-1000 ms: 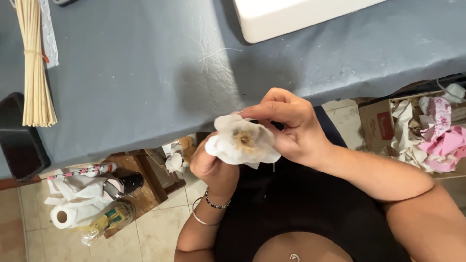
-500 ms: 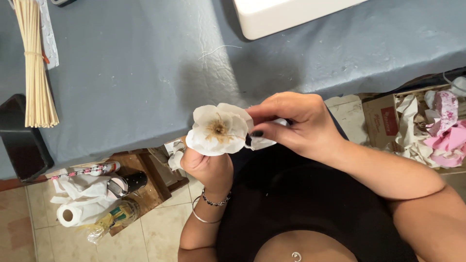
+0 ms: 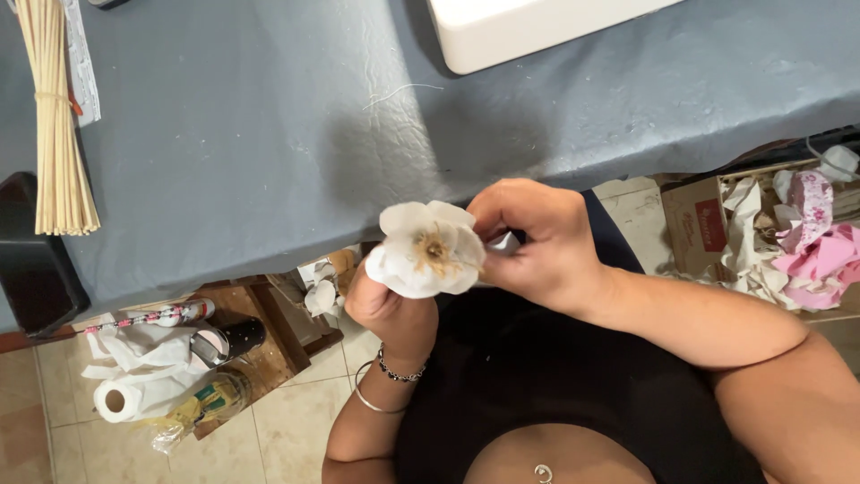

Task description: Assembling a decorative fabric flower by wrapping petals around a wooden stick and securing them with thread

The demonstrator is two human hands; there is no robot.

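The white paper flower (image 3: 426, 249) sits just below the blue table (image 3: 269, 134) edge, above the lap. It looks light, soft and easily crushed; best held at the base. The left hand (image 3: 390, 309) grips beneath it; the right hand (image 3: 537, 242) pinches an outer petal. Half a second earlier the flower faced more leftward.

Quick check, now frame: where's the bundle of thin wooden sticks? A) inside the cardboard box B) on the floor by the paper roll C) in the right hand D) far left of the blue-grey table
D: the bundle of wooden sticks lies on the blue-grey table at its left end, away from both hands.
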